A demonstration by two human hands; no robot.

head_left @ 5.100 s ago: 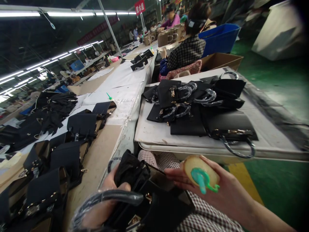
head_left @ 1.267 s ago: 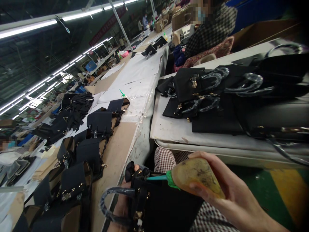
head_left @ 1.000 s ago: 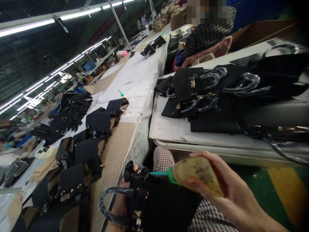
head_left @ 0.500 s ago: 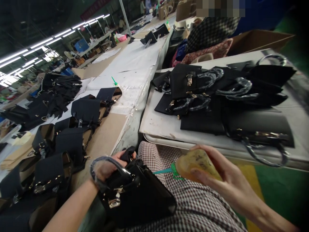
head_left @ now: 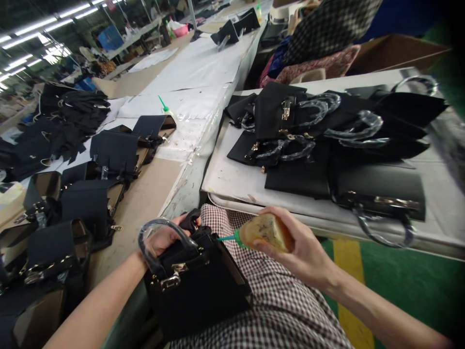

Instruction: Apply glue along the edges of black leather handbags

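A black handbag with gold-coloured metal fittings rests on my lap, its plastic-wrapped handle standing up. My left hand reaches past that handle and is closed on the top of the bag, around a dark strap or flap; some of the fingers are hidden. In my right hand is a squeeze bottle of amber liquid, lying on its side. Its thin green nozzle points left, with the tip at the bag's upper edge; whether it touches cannot be made out.
Several black bags stand along the table on my left. Another squeeze bottle stands behind them. More black bags with wrapped handles lie piled on the white table at right. A cardboard box sits beyond.
The squeeze bottle in my right hand has moved left, bringing its nozzle tip to the bag's edge. My left hand keeps its grip on the bag. The camera view has shifted slightly.
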